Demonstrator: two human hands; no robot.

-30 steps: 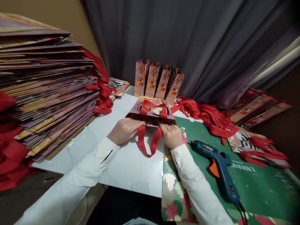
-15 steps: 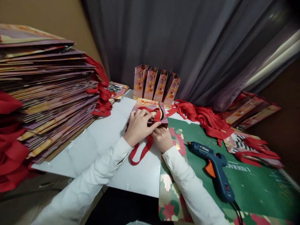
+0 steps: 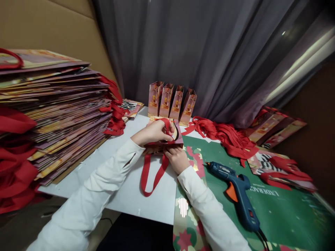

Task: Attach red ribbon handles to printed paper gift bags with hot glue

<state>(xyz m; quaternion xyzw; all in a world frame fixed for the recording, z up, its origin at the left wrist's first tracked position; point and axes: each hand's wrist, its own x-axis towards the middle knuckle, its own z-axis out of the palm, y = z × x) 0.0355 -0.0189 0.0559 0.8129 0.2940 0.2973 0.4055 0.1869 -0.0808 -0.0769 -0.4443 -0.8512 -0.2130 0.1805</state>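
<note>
Two hands: both are on one flat paper bag (image 3: 178, 138), which lies mid-counter (image 3: 115, 164) at 12 o'clock from the person.
Left hand (image 3: 154, 134): laid over the bag's top face, fingers bent down and clenched on it near the upper ribbon handle (image 3: 166, 122). Probably this pins the bag so that it cannot slide.
Right hand (image 3: 178, 158): at 6 o'clock of the bag, pinching its near edge where the lower ribbon handle (image 3: 151, 176) comes out. The grip looks meant to press that joint tight.
Lower ribbon handle: its loop hangs slack towards 7 o'clock on the white counter top.
Glue gun (image 3: 237, 188): lies released at 4 o'clock of the bag on the green sheet (image 3: 282, 209), nozzle towards the bag, near the right hand.
Loose ribbons (image 3: 225, 134): heaped at 2 o'clock, just beside the work.
Standing bags (image 3: 171, 99): four upright in a row at 12 o'clock, against the curtain (image 3: 196, 52).
Flat stack (image 3: 57, 108): tall pile at 9 o'clock, red handles hanging off its side.
</note>
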